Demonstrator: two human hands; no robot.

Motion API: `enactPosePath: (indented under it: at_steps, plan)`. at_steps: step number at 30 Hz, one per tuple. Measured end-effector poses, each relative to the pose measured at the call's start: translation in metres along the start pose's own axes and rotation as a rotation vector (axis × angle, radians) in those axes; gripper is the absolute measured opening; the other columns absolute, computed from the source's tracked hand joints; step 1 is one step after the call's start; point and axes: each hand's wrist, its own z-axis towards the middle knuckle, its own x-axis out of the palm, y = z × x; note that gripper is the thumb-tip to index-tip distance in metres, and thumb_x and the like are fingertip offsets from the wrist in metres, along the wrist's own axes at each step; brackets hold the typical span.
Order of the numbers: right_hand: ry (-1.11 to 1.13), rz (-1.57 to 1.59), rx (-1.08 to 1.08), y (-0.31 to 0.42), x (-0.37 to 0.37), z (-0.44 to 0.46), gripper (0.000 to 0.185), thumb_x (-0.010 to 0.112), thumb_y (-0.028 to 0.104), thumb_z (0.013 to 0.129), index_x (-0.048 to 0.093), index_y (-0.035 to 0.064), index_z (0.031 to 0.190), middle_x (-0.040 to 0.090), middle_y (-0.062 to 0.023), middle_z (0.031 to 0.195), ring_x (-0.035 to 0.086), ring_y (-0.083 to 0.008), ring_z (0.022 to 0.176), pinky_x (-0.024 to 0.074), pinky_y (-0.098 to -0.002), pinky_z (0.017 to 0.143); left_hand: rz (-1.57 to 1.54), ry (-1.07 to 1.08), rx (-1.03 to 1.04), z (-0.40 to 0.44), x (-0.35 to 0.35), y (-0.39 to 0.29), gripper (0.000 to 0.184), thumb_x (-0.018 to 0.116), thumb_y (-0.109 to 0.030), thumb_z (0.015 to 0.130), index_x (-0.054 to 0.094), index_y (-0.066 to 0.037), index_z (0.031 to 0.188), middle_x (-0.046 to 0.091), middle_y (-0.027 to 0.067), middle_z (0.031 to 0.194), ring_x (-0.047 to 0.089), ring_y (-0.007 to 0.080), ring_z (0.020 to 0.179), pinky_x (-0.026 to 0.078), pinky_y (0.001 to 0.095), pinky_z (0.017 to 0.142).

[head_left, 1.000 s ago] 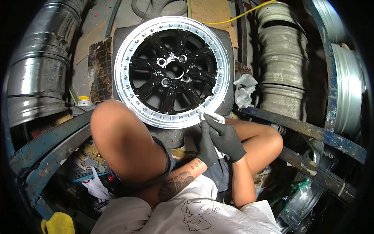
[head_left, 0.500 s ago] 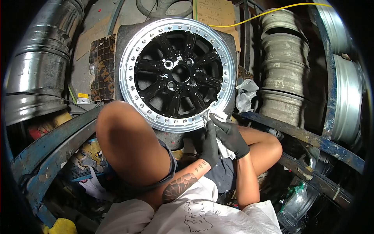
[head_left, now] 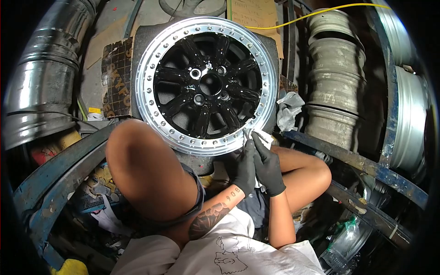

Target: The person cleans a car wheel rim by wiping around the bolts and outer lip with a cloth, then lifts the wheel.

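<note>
A car wheel (head_left: 143,87) with a polished silver lip, small bolts around it and glossy black spokes lies face up before me. Both my hands wear dark gloves and meet at the lower right of its lip. My right hand (head_left: 269,170) is closed on a white cloth (head_left: 262,136), its fingertips pressing the cloth against the lip. Beside it, my left hand (head_left: 245,170) also pinches the cloth near the rim. Part of the cloth is hidden behind the gloves.
Stacked bare wheel barrels (head_left: 334,87) stand on the right, with shiny barrels (head_left: 43,87) on the left. Blue metal frames (head_left: 353,160) flank my legs. A dark mat (head_left: 137,36) lies under the wheel. A crumpled paper (head_left: 289,111) sits right of it; a yellow cable (head_left: 316,17) crosses behind.
My right hand has shifted slightly left, closer to my left hand, and less of the cloth's hanging end shows. The wheel appears slightly farther left in view.
</note>
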Motion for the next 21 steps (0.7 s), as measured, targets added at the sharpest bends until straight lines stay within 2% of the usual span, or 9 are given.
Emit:
enactPosePath:
  at_steps: [2,5,7,8,9,13,15,17,21]
  plan:
    - [0.033,-0.010,0.028,0.010,-0.005,0.002,0.052,0.059,0.008,0.098,0.054,0.0015,0.150,0.067,-0.0309,0.128,0.069,-0.0389,0.121,0.0523,-0.0415,0.100,-0.008,0.010,0.015,0.002,-0.001,0.004,0.057,0.042,-0.051,0.112,0.047,-0.011,0.152,0.058,0.0108,0.142,0.060,0.0217,0.126,0.050,0.0349,0.106]
    - [0.204,-0.386,0.091,0.037,-0.018,0.011,0.050,0.058,0.012,0.099,0.055,0.0049,0.149,0.068,-0.0305,0.123,0.068,-0.0470,0.111,0.0529,-0.0485,0.097,-0.114,0.032,-0.063,0.002,-0.005,0.008,0.056,0.042,-0.052,0.112,0.048,-0.012,0.151,0.058,0.0092,0.141,0.059,0.0206,0.126,0.050,0.0351,0.107]
    - [0.209,-0.325,-0.087,0.028,-0.025,0.019,0.049,0.058,0.012,0.098,0.057,0.0012,0.146,0.068,-0.0314,0.120,0.067,-0.0480,0.107,0.0532,-0.0479,0.094,-0.219,0.052,-0.179,-0.004,0.006,-0.004,0.055,0.043,-0.055,0.111,0.051,-0.015,0.148,0.059,0.0058,0.137,0.058,0.0181,0.126,0.049,0.0354,0.107]
    - [0.196,-0.300,-0.173,0.025,-0.032,0.023,0.048,0.058,0.012,0.098,0.057,-0.0006,0.144,0.067,-0.0318,0.118,0.067,-0.0485,0.105,0.0533,-0.0476,0.092,-0.241,0.058,-0.224,-0.014,0.018,-0.019,0.061,0.039,-0.051,0.113,0.043,-0.006,0.154,0.054,0.0137,0.147,0.057,0.0238,0.132,0.048,0.0380,0.111]
    - [0.247,-0.234,-0.177,0.028,-0.041,0.028,0.048,0.057,0.012,0.099,0.056,-0.0013,0.145,0.067,-0.0324,0.120,0.067,-0.0477,0.107,0.0530,-0.0464,0.095,-0.237,0.073,-0.239,-0.016,0.023,-0.023,0.061,0.039,-0.051,0.113,0.043,-0.006,0.154,0.054,0.0133,0.146,0.057,0.0239,0.132,0.048,0.0380,0.111]
    - [0.192,-0.183,-0.217,0.020,-0.039,0.027,0.049,0.058,0.014,0.100,0.055,0.0015,0.147,0.067,-0.0330,0.121,0.067,-0.0477,0.111,0.0529,-0.0467,0.097,-0.220,0.081,-0.199,-0.008,0.025,-0.021,0.052,0.040,-0.045,0.113,0.047,-0.010,0.151,0.057,0.0088,0.142,0.057,0.0212,0.129,0.047,0.0377,0.111]
    - [0.164,-0.272,-0.112,0.022,-0.031,0.021,0.050,0.058,0.016,0.100,0.055,0.0026,0.148,0.068,-0.0324,0.121,0.067,-0.0478,0.112,0.0526,-0.0473,0.097,-0.133,0.094,-0.103,-0.002,0.024,-0.019,0.058,0.042,-0.049,0.113,0.045,-0.008,0.154,0.055,0.0104,0.145,0.056,0.0210,0.132,0.046,0.0359,0.112]
    - [0.155,-0.305,-0.004,0.028,-0.024,0.013,0.050,0.058,0.017,0.101,0.054,0.0036,0.149,0.068,-0.0326,0.121,0.067,-0.0483,0.111,0.0529,-0.0489,0.096,-0.038,0.115,-0.079,-0.008,0.017,-0.021,0.055,0.040,-0.043,0.114,0.041,-0.010,0.158,0.055,0.0101,0.148,0.055,0.0222,0.133,0.045,0.0354,0.113]
    - [0.123,-0.259,-0.018,0.029,-0.019,0.012,0.050,0.057,0.016,0.101,0.055,0.0038,0.149,0.067,-0.0333,0.121,0.067,-0.0494,0.109,0.0533,-0.0492,0.096,-0.030,0.075,-0.113,-0.005,0.011,-0.020,0.054,0.039,-0.044,0.114,0.045,-0.011,0.155,0.056,0.0082,0.145,0.055,0.0203,0.131,0.045,0.0346,0.112]
